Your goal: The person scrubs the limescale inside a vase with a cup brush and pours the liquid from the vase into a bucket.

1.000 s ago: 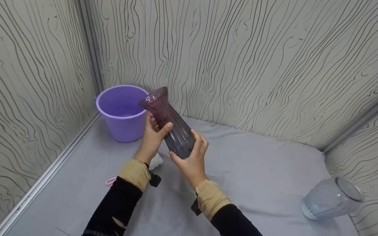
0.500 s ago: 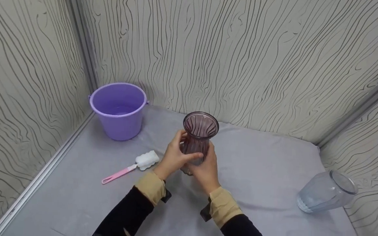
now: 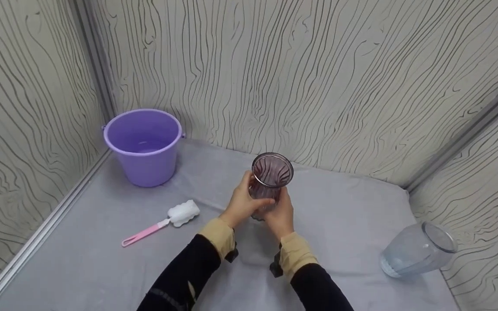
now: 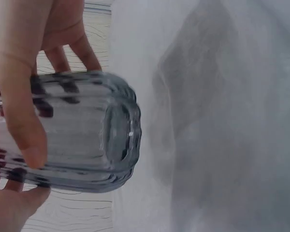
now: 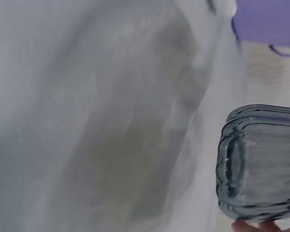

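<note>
Grip: left hand (image 3: 243, 205), right hand (image 3: 281, 215) clamped round vase (image 3: 266, 189).
Base (image 4: 118, 133): clear in wrist views only.
Lean: toward bucket (image 3: 148, 169), left of hands, earlier; straighter now.

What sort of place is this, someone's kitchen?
It looks more like a small indoor work booth, though I can't be certain: patterned panels rise on three sides, grey cloth covers the work surface, and a purple bucket stands in the corner.
</note>
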`<state>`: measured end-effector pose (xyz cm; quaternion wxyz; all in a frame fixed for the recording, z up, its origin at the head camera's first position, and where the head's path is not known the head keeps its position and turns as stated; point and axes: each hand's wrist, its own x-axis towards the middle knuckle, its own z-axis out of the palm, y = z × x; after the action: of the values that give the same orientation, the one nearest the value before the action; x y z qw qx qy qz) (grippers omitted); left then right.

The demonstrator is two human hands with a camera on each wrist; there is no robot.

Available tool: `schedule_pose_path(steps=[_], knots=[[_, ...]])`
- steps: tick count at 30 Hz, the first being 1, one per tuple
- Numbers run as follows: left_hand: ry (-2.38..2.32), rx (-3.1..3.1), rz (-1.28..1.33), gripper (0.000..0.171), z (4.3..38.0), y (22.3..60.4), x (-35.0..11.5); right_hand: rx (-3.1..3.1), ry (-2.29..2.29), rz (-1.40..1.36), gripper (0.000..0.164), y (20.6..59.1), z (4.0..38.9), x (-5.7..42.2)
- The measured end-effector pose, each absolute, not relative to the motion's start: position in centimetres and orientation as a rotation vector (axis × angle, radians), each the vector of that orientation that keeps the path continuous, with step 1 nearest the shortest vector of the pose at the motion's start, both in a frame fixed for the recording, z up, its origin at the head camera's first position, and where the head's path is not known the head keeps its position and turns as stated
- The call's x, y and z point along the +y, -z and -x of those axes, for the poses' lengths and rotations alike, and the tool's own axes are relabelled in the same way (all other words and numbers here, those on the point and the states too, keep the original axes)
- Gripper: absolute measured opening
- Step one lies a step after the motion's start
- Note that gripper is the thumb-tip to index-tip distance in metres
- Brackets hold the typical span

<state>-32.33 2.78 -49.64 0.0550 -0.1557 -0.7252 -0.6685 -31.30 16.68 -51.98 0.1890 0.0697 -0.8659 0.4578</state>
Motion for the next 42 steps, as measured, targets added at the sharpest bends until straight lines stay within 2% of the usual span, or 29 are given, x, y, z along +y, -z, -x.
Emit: schedule_pose_path(steps=[10,17,25,42], knots=[[1.923,-2.22,0.361,0.089,34.1,50.1,4.1,-2.407,-1.234,-0.228,0.079,52.8,34.3,16.9],[1.806,-2.301,0.257,0.08,34.5,50.6,4.8,-2.494,-1.223,-0.096,0.083,53.5,35.9,17.3],[1.894,-2.294,0.315,0.057,34.9,51.1,5.1,-2.507,-1.264,0.006,0.089,53.8,36.7,17.7],[1.853,-2.335,0.254,0.054,35.4,51.9,5.3,-2.595,-1.345,0.052,0.099,54.0,37.2,18.0]])
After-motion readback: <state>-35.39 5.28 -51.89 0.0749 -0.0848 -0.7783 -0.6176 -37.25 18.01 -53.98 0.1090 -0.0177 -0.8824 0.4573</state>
